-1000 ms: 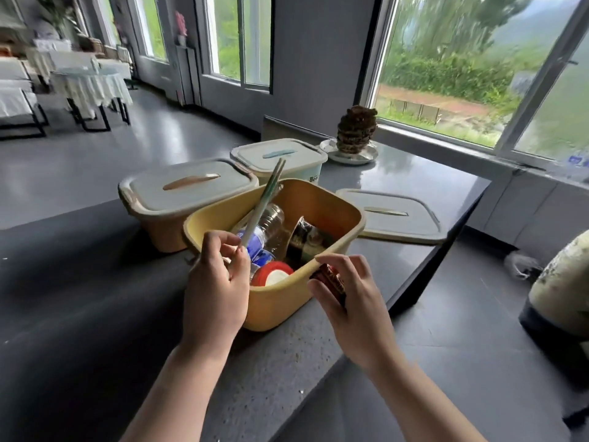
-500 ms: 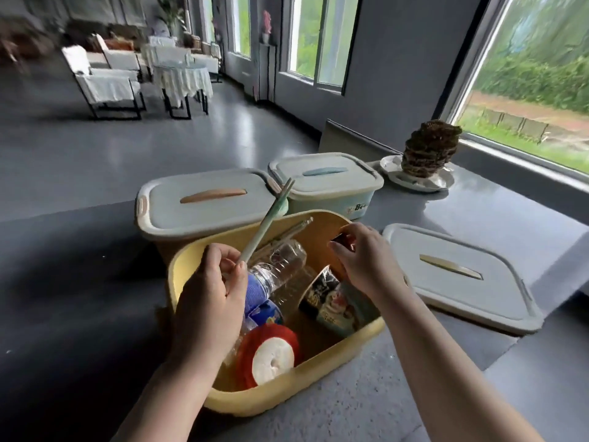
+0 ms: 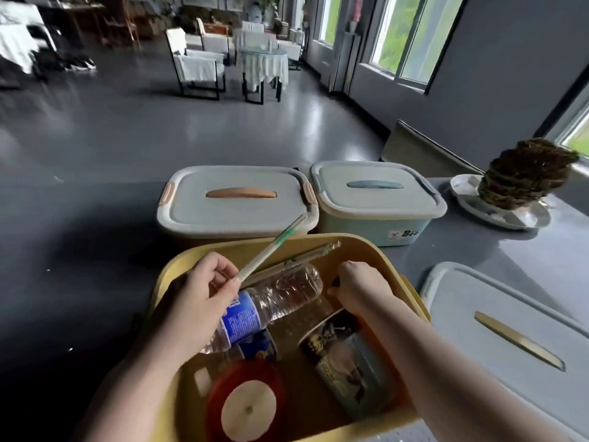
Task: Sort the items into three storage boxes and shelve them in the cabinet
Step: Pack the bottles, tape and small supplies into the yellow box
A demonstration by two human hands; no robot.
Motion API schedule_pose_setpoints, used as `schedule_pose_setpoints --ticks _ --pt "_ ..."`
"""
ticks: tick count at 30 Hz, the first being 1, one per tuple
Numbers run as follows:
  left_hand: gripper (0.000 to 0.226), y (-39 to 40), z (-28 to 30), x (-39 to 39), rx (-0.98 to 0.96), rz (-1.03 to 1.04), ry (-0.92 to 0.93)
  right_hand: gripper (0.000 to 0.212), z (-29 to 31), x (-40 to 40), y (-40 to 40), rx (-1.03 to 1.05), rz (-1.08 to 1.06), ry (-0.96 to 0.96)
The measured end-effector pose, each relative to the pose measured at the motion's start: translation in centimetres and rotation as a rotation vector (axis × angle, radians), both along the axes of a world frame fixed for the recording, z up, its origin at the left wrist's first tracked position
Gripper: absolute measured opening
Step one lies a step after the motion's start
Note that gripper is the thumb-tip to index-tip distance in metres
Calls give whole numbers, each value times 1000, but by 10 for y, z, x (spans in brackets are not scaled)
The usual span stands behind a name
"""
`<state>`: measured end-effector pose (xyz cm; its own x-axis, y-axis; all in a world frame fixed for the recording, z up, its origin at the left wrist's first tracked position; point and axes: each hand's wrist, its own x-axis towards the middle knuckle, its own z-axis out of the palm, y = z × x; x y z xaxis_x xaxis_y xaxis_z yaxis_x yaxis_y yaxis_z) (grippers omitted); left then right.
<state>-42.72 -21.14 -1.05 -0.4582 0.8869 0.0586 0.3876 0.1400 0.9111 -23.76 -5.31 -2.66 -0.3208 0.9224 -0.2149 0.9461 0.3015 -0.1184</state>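
Both hands in the yellow box (image 3: 395, 266)

Left hand (image 3: 194, 301) fingers pinch a straw (image 3: 274, 248) above the bottle (image 3: 271, 306); right hand (image 3: 360, 287) reaches deep inside, grip unclear.

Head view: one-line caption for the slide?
Left hand holds a wrapped stick while right hand reaches into the open yellow box; two lidded boxes behind.

Daylight comes in from the windows (image 3: 404, 36) upper right, blown out to pale green-white. Glossy floor (image 3: 197, 122) below them shows soft glare. Countertop (image 3: 63, 266) far left of the windows falls into near-black shadow. Motion blur throughout, worst at the edges; wide-angle bending tilts the window frames.
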Motion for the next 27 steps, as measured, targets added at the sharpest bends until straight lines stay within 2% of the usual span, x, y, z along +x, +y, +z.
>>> schedule_pose_setpoints --ticks 6,11,13,17,21,24,27 --pt "11 -3 -6 -5 -32 -44 92 28 -13 6 12 -296 3 -23" --pt "7 -1 -7 -8 -74 -109 170 37 -10 9 11 -331 57 -56" --pt "6 1 -8 -9 -81 -113 199 43 -7 11 7 -328 54 14" --pt "7 0 -9 -8 -85 -102 274 33 5 22 -7 -236 34 145" --pt "14 9 4 -14 -44 -98 454 22 20 30 -35 93 -31 329" --pt "12 23 13 -19 -65 -100 552 25 25 25 -58 204 27 482" --pt "7 32 9 -14 -172 -144 603 27 19 21 -67 289 153 504"
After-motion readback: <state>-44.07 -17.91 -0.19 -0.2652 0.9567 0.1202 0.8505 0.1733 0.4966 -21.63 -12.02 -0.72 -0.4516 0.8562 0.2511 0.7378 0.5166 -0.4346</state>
